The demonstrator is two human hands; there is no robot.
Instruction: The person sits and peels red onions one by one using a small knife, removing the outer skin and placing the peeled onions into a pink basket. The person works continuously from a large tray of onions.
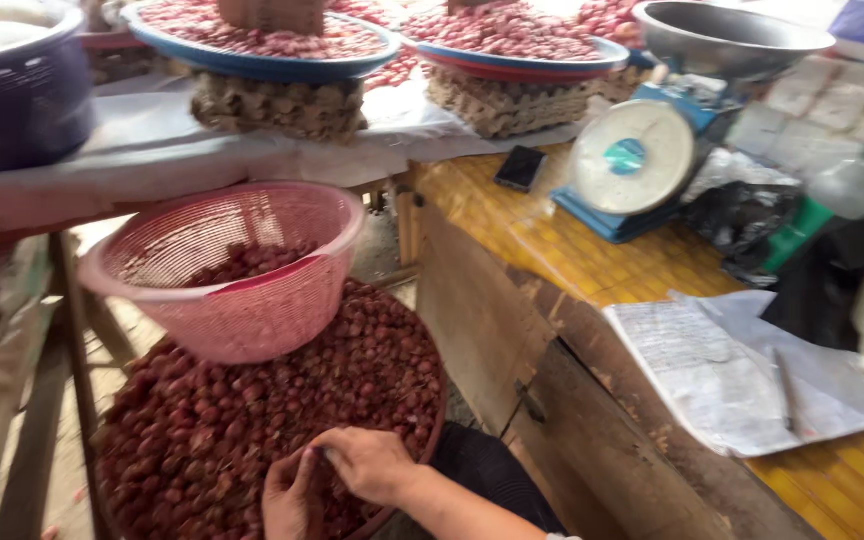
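Bottom centre: 2 hands in a big round tray (422, 440) of small red shallots (252, 410). Right hand (367, 465) curled, fingers pinching at shallots; left hand (290, 498) half closed beside it, touching the pile, can't tell if it grips one. 1 pink mesh basket (242, 270) w/ a few shallots sits on the heap, centre left. Upper right: 1 blue dial scale (642, 160). Right: printed paper sheet (722, 370) w/ 1 pen (784, 388). Top: 2 blue-rimmed trays (262, 62) of shallots on egg cartons.

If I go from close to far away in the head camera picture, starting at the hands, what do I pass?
Right hand and left hand → big tray of shallots → pink basket → egg-carton stack → blue-rimmed tray of shallots.
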